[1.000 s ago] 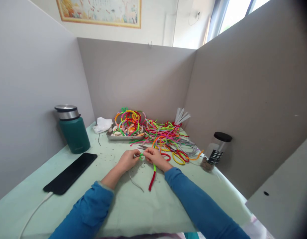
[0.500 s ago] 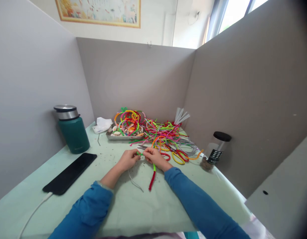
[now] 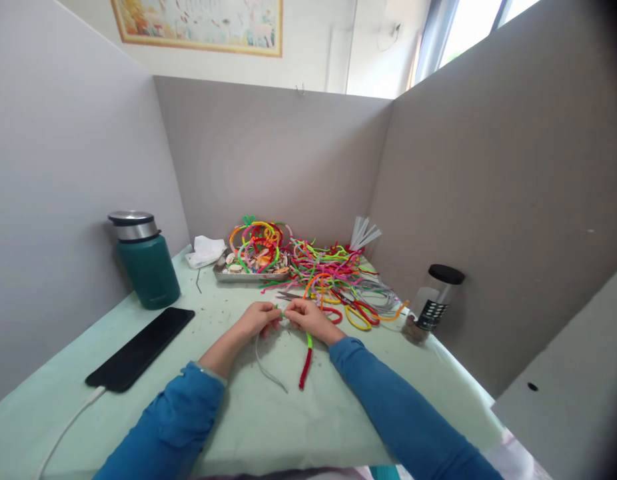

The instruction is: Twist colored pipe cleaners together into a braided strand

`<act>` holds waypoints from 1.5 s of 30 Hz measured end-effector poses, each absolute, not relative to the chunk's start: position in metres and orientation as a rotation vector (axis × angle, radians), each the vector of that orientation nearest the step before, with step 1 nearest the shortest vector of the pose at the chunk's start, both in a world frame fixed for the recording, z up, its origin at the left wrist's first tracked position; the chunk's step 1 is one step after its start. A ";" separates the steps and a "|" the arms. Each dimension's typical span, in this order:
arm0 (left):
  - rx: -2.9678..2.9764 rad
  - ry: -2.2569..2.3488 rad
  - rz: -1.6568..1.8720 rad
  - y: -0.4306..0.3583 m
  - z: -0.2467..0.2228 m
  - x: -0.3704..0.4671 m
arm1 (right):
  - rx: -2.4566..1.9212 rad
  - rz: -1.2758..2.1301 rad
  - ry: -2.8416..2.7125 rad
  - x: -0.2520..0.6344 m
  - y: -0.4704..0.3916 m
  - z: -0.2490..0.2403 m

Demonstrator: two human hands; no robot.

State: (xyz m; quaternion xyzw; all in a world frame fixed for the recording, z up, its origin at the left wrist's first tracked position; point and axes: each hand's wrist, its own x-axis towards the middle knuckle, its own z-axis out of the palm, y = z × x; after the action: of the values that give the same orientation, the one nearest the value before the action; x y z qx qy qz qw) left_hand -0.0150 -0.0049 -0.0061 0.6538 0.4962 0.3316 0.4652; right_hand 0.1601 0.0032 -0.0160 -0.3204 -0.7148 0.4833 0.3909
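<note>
Over the middle of the table, my left hand (image 3: 261, 318) and my right hand (image 3: 311, 316) meet fingertip to fingertip, both closed in a pinch. A small bit of green pipe cleaner (image 3: 281, 314) shows between them, mostly covered by the fingers. Below my left hand hangs a thin grey strand (image 3: 263, 367). From under my right hand comes a red and lime-green pipe cleaner strip (image 3: 305, 369); its upper end is hidden. Scissors with red and yellow handles (image 3: 359, 318) lie just beyond my right hand.
A metal tray (image 3: 248, 277) holds shells and twisted pipe cleaner loops (image 3: 258, 243). Beside it spreads a pile of coloured pipe cleaners (image 3: 328, 263). A green bottle (image 3: 149, 270) and a phone (image 3: 141, 350) with cable are left; a black-lidded jar (image 3: 433, 303) stands right. Grey partitions (image 3: 273, 147) enclose the table.
My fingertips have shifted slightly, and less of the green pipe cleaner shows between them. The grey strand and the red and lime-green strip have swung a little.
</note>
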 end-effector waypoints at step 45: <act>2.443 1.331 1.182 -0.005 -0.001 -0.015 | -0.808 1.258 -1.609 0.159 0.011 -0.020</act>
State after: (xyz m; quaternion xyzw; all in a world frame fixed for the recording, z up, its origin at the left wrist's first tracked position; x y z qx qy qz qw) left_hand -0.0148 -0.0051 -0.0011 0.8068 0.4395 0.3904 0.0592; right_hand 0.1589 0.0112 -0.0205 -0.3277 -0.6523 0.5098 0.4552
